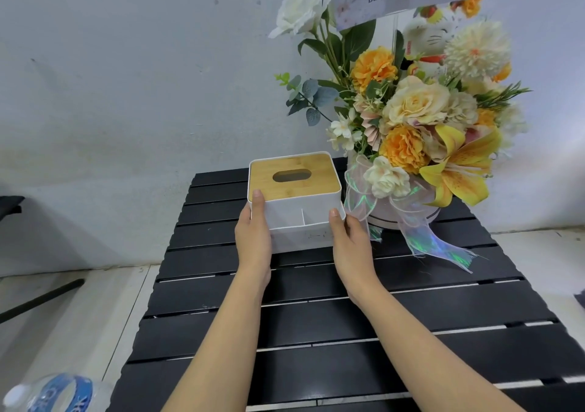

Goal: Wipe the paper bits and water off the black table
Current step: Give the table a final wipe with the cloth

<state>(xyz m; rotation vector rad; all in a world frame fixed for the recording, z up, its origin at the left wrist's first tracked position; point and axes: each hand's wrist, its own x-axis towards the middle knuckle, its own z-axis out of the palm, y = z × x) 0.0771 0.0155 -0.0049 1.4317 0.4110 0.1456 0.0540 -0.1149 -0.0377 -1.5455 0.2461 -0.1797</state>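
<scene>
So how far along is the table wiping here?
Done: the black table shows no puddle, only a few pale specks near its left edge. In hand: the left hand and right hand grip the tissue box; neither holds a tissue. Left: clearing those specks, it seems; start or finish, I cannot tell.

One head-worn wide-angle camera looks forward and down from above the near end of the black slatted surface [316, 316], facing the white wall [126, 79] behind it. It sits close: the left forearm [231, 332] and right forearm [418, 348] reach in from the bottom edge, and the tissue box [294, 177] lies near the frame's middle. The flower arrangement [411, 111] fills the upper right, and a water bottle [57, 392] shows at the lower left corner.
</scene>
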